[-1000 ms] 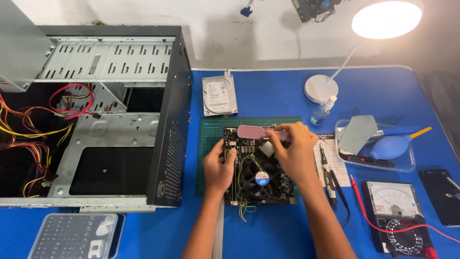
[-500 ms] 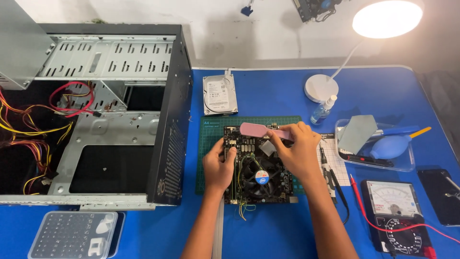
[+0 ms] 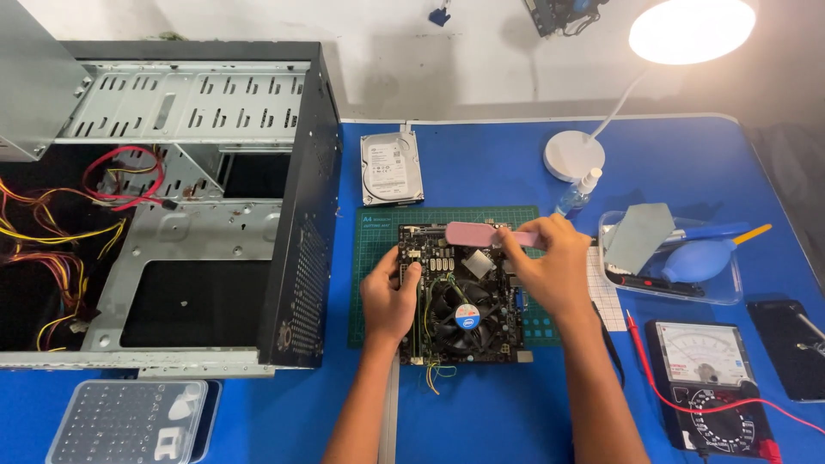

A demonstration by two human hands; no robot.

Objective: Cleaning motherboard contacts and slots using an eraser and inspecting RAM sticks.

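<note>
On the blue worktable (image 3: 481, 137), the left hand (image 3: 388, 296) steadied a stiff, fragile black motherboard (image 3: 464, 296) by its edge; the right hand (image 3: 550, 266) pinched a light pink brush (image 3: 474, 234).

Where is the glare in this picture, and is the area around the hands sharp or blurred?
In the head view, the desk lamp at top right is blown out to white; the motherboard, the left hand and the right hand holding the pink brush are evenly lit and sharp; the inside of the computer case is darker.

Pink brush (image 3: 478, 234) slightly farther left
</note>
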